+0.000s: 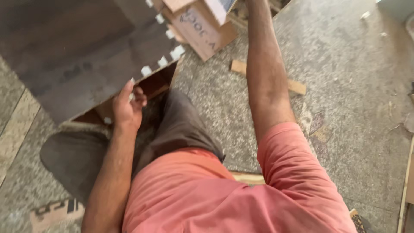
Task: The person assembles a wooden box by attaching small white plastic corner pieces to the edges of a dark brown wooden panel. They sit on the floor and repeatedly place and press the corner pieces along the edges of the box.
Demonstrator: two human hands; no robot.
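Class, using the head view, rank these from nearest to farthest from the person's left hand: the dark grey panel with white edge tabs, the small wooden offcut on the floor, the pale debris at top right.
1. Dark grey panel: held by left hand.
2. Wooden offcut: mid-floor, right.
3. Pale debris: far top right.

Soft, even daylight, no hard shadows or glare; the whole frame is smeared by motion blur.

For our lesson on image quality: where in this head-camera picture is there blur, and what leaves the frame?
Head view: the whole frame is soft with motion blur, worst on the grey panel and its white edge tabs; the left hand on the panel's edge is smeared; the right arm runs off the top, its hand unseen; daylight is even on the speckled floor.
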